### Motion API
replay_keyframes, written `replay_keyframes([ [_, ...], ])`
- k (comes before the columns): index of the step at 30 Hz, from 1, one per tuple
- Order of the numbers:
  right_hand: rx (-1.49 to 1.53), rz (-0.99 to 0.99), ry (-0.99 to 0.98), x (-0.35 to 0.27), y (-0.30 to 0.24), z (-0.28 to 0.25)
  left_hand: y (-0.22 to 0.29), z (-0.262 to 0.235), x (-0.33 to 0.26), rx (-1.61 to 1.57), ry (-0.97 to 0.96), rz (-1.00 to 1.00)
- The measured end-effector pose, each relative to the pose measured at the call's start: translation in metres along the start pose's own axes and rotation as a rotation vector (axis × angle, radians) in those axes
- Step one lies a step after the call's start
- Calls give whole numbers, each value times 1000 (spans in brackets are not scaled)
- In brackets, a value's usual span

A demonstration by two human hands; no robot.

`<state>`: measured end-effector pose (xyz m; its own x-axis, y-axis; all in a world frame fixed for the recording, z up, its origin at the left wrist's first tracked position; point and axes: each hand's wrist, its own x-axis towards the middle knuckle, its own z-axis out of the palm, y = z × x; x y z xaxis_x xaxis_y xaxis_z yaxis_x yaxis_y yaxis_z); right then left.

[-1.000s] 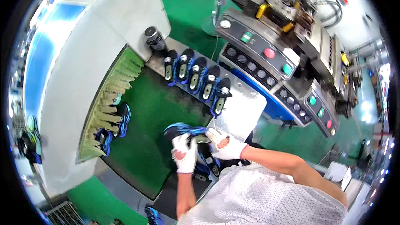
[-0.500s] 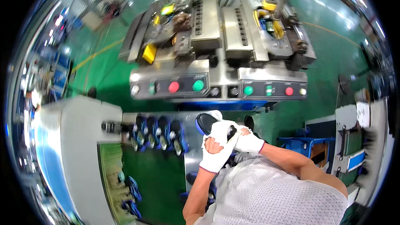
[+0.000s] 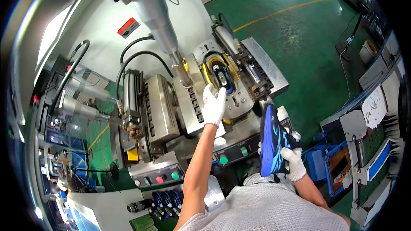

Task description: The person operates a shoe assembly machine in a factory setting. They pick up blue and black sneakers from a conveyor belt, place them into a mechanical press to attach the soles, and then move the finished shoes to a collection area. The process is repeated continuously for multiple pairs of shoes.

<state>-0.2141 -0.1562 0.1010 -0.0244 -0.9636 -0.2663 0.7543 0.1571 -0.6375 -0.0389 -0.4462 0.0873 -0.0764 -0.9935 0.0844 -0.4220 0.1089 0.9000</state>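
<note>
My right hand (image 3: 294, 162), in a white glove, grips a shoe (image 3: 267, 141) with a blue sole, held upright on the right near my body. Stretched forward, my gloved left hand (image 3: 214, 106) has its thumb and fingers apart. Its fingertips are at the near edge of a second shoe (image 3: 221, 77), dark with blue edges, which sits in the right-hand station of a metal press (image 3: 239, 98). Yellow pads (image 3: 206, 72) flank that shoe. Whether my fingertips touch it I cannot tell.
Beside the station stands a vertical press cylinder (image 3: 158, 21). Control panels with green buttons (image 3: 223, 160) and a red button (image 3: 159, 179) line the machine's front. Several shoes (image 3: 167, 201) stand at lower left. Blue crates (image 3: 336, 167) and a rack (image 3: 368, 162) are on the right.
My hands have parted: the right has taken a shoe to the right, while the left has reached forward into the press. The view has turned and come closer to the machine's right station.
</note>
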Motion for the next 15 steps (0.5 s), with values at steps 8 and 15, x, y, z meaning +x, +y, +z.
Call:
replay_keyframes([
  [8,32,-192,213,-14,-46,11,-64,93,138,447,142,-304],
  [15,-115,-104,312,23,-42,16,-64,-3,137,-52,-40,-201],
])
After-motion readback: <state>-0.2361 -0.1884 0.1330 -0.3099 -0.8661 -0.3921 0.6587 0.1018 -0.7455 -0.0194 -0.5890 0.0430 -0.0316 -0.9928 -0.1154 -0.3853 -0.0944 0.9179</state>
